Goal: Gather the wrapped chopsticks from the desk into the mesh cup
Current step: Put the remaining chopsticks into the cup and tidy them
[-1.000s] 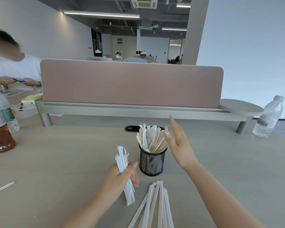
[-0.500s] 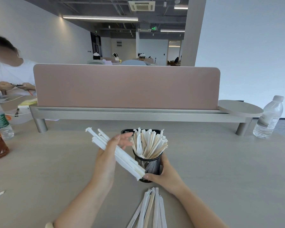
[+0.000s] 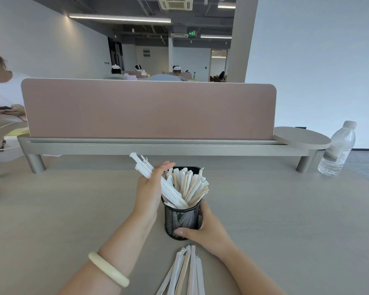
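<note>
Mesh cup [image 3: 181,220] packed with wrapped chopsticks [image 3: 192,186]; right hand [image 3: 202,229] clamped round its base. Left hand [image 3: 149,188] grips a bundle [image 3: 158,179], lower ends inside the rim. More chopsticks [image 3: 185,273] lie on the desk [image 3: 285,220] just beside the cup

I see the cup [image 3: 181,220] mouth crammed with chopsticks [image 3: 192,186], leaving little room to slide more in. My left hand [image 3: 149,188] crowds its left side, my right hand [image 3: 202,228] its right. Loose chopsticks [image 3: 185,271] lie just in front. Bare tabletop [image 3: 285,209] spreads wide both sides; the divider [image 3: 147,109] blocks behind.
</note>
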`<act>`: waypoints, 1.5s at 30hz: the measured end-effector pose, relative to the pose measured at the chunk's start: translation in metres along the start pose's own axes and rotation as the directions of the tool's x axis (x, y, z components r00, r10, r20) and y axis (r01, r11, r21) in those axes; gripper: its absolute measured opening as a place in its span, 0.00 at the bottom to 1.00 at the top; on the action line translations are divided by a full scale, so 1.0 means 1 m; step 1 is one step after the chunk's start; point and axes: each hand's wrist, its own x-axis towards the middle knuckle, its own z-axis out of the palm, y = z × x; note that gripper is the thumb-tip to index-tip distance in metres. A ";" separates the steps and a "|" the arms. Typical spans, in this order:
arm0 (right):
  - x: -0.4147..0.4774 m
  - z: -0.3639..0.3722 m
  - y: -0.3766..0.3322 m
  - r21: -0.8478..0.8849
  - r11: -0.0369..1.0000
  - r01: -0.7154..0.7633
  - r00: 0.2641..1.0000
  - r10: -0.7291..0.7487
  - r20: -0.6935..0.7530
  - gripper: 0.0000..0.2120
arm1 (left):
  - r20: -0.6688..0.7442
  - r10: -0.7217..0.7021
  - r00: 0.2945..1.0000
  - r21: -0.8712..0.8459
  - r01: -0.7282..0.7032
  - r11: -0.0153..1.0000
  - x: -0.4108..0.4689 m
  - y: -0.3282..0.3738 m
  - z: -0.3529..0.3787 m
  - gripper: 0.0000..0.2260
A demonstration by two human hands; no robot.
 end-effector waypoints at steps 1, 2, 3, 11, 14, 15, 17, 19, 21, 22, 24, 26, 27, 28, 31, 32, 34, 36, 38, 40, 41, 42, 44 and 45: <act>0.000 0.000 0.000 -0.004 1.000 0.000 1.000 0.000 -0.002 0.41 | 0.006 -0.019 1.000 0.021 0.019 1.000 -0.001 -0.002 -0.001 0.08; 0.000 0.000 0.001 -0.006 1.000 -0.001 1.000 0.001 -0.006 0.40 | 0.027 -0.023 0.999 0.049 0.022 0.999 -0.001 -0.004 -0.001 0.09; 0.001 0.000 0.001 -0.006 1.000 -0.002 1.000 0.002 -0.010 0.39 | 0.060 -0.013 0.998 0.082 0.008 0.997 0.000 -0.005 -0.002 0.11; 0.001 0.002 0.003 -0.008 1.000 -0.009 1.000 0.009 -0.008 0.38 | 0.265 -0.081 0.961 0.336 -0.013 0.942 0.011 -0.007 -0.004 0.22; 0.001 0.002 0.003 -0.015 1.000 -0.008 1.000 0.008 -0.006 0.38 | 0.326 -0.068 0.943 0.336 -0.048 0.941 0.011 -0.007 -0.009 0.32; 0.001 0.002 0.003 -0.018 1.000 -0.008 1.000 0.008 -0.006 0.37 | 0.328 -0.065 0.942 0.321 -0.047 0.946 0.011 -0.007 -0.012 0.36; 0.001 0.002 0.004 -0.016 1.000 -0.007 1.000 0.007 -0.005 0.37 | 0.273 -0.046 0.961 0.293 -0.038 0.956 0.012 -0.002 -0.018 0.44; 0.000 0.001 0.003 -0.013 1.000 -0.007 1.000 0.007 -0.004 0.38 | 0.209 0.041 0.977 0.248 -0.094 0.964 0.011 0.003 -0.020 0.42; 0.000 0.001 0.002 -0.017 1.000 -0.006 1.000 0.006 -0.002 0.40 | 0.217 0.179 0.959 0.229 -0.229 0.946 0.010 0.006 -0.020 0.33; 0.000 0.001 0.001 -0.017 1.000 -0.004 1.000 0.004 -0.003 0.40 | 0.251 0.229 0.941 0.263 -0.294 0.919 0.010 0.006 -0.020 0.28; -0.001 0.001 0.001 -0.014 1.000 -0.002 1.000 0.002 -0.004 0.40 | 0.340 0.270 0.901 0.391 -0.396 0.831 0.009 0.002 -0.021 0.20; -0.001 0.001 0.001 -0.015 1.000 -0.002 1.000 0.002 -0.002 0.41 | 0.388 0.272 0.881 0.492 -0.447 0.747 0.012 -0.008 -0.026 0.17; -0.001 0.001 0.001 -0.016 1.000 -0.002 1.000 0.002 -0.001 0.40 | 0.403 0.266 0.876 0.516 -0.457 0.725 0.013 -0.010 -0.027 0.17; -0.001 0.001 0.001 -0.016 1.000 -0.001 1.000 0.001 -0.003 0.40 | 0.416 0.257 0.872 0.531 -0.462 0.710 0.013 -0.012 -0.028 0.17; 0.000 0.000 0.002 -0.023 1.000 0.014 1.000 -0.014 -0.002 0.39 | 0.436 0.244 0.866 0.544 -0.469 0.696 0.014 -0.013 -0.030 0.18; 0.000 0.000 0.003 -0.023 1.000 0.017 1.000 -0.017 -0.002 0.39 | 0.434 0.251 0.865 0.543 -0.473 0.694 0.013 -0.013 -0.031 0.18; 0.000 0.000 0.002 -0.020 1.000 0.024 1.000 -0.024 -0.001 0.40 | 0.424 0.272 0.864 0.540 -0.482 0.689 0.010 -0.013 -0.032 0.20; 0.000 0.000 0.001 -0.020 0.999 0.029 1.000 -0.029 -0.002 0.40 | 0.421 0.226 0.879 0.557 -0.447 0.700 0.008 -0.015 -0.035 0.20; 0.001 0.000 0.002 -0.018 0.999 0.026 1.000 -0.026 0.001 0.41 | 0.427 0.125 0.895 0.560 -0.371 0.741 0.007 -0.014 -0.039 0.21; 0.000 -0.001 0.003 -0.004 1.000 0.016 1.000 -0.016 0.012 0.42 | 0.449 0.070 0.891 0.528 -0.327 0.783 0.004 -0.008 -0.042 0.24; 0.000 -0.001 0.002 -0.001 1.000 0.011 1.000 -0.011 0.022 0.43 | 0.443 0.076 0.893 0.509 -0.321 0.799 0.002 -0.005 -0.043 0.25; -0.002 -0.002 -0.001 0.005 1.000 0.008 0.999 -0.008 0.033 0.44 | 0.405 0.105 0.908 0.492 -0.314 0.812 -0.001 -0.003 -0.047 0.27; -0.006 -0.005 -0.004 0.047 0.999 0.012 0.999 -0.013 0.038 0.46 | 0.244 0.203 0.948 0.493 -0.301 0.817 -0.010 -0.003 -0.057 0.27; -0.009 -0.008 -0.006 0.064 0.998 0.016 0.999 -0.018 0.026 0.47 | 0.171 0.242 0.955 0.526 -0.296 0.797 -0.017 -0.004 -0.064 0.26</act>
